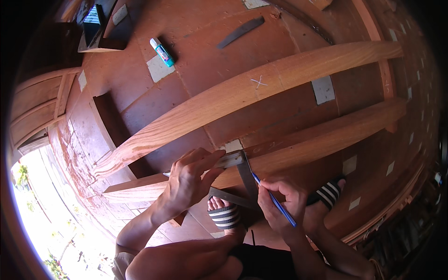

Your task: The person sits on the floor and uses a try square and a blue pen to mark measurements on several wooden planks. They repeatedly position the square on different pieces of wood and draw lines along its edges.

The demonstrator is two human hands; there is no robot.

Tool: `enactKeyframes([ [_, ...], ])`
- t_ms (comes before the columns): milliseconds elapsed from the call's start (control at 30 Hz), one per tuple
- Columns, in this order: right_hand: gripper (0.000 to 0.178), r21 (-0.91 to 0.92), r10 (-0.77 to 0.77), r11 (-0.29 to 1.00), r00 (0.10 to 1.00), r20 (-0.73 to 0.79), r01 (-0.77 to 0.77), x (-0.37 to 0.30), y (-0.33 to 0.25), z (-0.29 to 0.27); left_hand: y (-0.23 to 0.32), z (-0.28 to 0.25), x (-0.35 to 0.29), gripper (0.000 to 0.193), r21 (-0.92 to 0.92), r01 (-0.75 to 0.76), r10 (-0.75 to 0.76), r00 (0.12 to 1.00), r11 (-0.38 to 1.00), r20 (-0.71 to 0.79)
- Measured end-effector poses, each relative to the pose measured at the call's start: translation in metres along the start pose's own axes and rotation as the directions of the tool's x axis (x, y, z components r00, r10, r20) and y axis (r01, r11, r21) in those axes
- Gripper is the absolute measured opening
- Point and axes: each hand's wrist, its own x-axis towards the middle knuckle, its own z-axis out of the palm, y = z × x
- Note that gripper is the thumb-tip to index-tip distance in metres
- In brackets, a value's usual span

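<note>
My left hand grips the light-coloured stock of a carpenter's square, fingers on top and thumb beneath. The stock rests on the nearer wooden beam, and a dark flat blade runs from it toward me. Between the fingers of my right hand is a blue pen, its point against the beam beside the square. Faint marks show on the beam just right of there. Beyond it lies a second beam, roughly parallel, with a white cross on its face.
Both beams lie across crosspieces, a dark one at left and a reddish one at right. A teal bottle with a white cap and a dark flat strip lie on the tiled floor. My sandalled feet are close below the near beam.
</note>
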Motion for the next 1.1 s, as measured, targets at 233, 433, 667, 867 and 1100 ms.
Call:
enactKeyframes([
  [233,0.016,0.191,0.277,0.956,0.906,-0.32,-0.225,-0.024,0.014,-0.016,0.002,-0.002,0.0,0.046,0.021,0.008,-0.008,1.0,1.0,0.006],
  [433,0.017,0.131,0.079,0.99,0.951,-0.299,-0.041,-0.016,0.007,-0.037,0.003,0.003,0.008,0.045,-0.034,-0.046,0.046,0.999,0.998,-0.004],
  [667,0.013,0.288,0.156,0.953,0.968,-0.198,-0.095,0.004,-0.001,-0.027,0.013,0.02,0.024,0.046,-0.032,-0.08,0.08,0.997,0.996,-0.001],
  [867,0.014,0.313,0.152,0.945,0.974,-0.167,-0.094,0.014,0.015,-0.016,0.021,0.022,0.028,0.045,0.003,-0.052,0.052,0.998,0.999,0.023],
  [1100,0.014,0.304,0.152,0.947,0.978,-0.146,-0.102,0.014,0.021,-0.016,0.022,0.022,0.029,0.046,-0.004,-0.023,0.023,0.999,1.0,0.045],
])
